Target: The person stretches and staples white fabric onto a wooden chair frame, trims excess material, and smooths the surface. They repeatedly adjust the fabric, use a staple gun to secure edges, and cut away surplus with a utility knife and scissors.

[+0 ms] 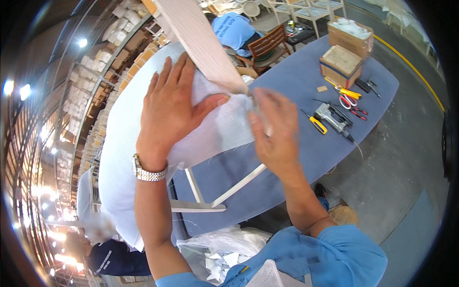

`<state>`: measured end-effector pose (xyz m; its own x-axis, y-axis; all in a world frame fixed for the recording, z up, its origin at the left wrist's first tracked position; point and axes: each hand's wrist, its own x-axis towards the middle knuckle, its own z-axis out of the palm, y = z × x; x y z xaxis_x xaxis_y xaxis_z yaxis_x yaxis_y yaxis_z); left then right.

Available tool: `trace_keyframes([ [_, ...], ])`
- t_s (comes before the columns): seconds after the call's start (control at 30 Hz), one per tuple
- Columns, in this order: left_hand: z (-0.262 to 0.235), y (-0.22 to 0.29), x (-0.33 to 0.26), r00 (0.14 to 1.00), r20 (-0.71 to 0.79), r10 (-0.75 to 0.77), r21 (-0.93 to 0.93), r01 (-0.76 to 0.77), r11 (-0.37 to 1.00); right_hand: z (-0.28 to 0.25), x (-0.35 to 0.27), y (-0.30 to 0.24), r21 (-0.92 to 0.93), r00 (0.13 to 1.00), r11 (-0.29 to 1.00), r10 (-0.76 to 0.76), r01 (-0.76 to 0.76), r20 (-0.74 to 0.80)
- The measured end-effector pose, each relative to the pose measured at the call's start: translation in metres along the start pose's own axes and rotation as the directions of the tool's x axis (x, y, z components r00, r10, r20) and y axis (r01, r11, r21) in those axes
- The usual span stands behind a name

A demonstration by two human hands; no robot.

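A piece of furniture covered in white ribbed fabric (125, 107) lies before me, with a pale wooden leg (205, 45) rising from it. My left hand (169, 105) is open and lies flat on the fabric beside the leg, fingers spread, a metal watch (150, 175) at its wrist. Near the leg's lower end, by the frayed edge of the cloth, is my right hand (279, 131). Motion smears its fingers, and whether they grip anything is unclear. Below the cloth edge, bare pale wooden bars (239, 185) of the frame show.
On the blue-covered table (287, 186), to the right, lie a staple gun (332, 117), a yellow-handled screwdriver (317, 125), scissors (347, 101) and boxes (341, 64). A plastic bag of white scraps (229, 258) is below. Other people (234, 31) work far ahead and at lower left.
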<state>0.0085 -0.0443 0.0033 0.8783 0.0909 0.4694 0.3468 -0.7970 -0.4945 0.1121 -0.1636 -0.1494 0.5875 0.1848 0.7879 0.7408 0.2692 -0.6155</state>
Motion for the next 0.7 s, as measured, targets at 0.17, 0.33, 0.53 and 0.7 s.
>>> trace_keyframes([
  [0.17,-0.001,-0.004,-0.004,0.999,0.027,-0.019,-0.01,0.019,1.0,0.033,0.006,-0.018,0.257,0.994,0.966,0.057,-0.031,-0.093],
  [0.33,0.001,-0.004,-0.002,0.999,0.039,-0.024,-0.017,0.025,1.0,0.044,-0.011,-0.023,0.309,0.986,0.942,0.156,-0.133,-0.052],
  [0.53,0.001,-0.006,0.001,0.998,0.062,-0.027,-0.052,0.031,0.998,0.049,-0.018,-0.014,0.512,0.987,0.844,0.112,-0.157,0.118],
  [0.7,-0.001,-0.008,0.004,0.993,0.105,-0.058,-0.095,0.068,0.993,0.054,-0.025,0.001,0.742,0.915,0.551,0.115,-0.383,0.387],
])
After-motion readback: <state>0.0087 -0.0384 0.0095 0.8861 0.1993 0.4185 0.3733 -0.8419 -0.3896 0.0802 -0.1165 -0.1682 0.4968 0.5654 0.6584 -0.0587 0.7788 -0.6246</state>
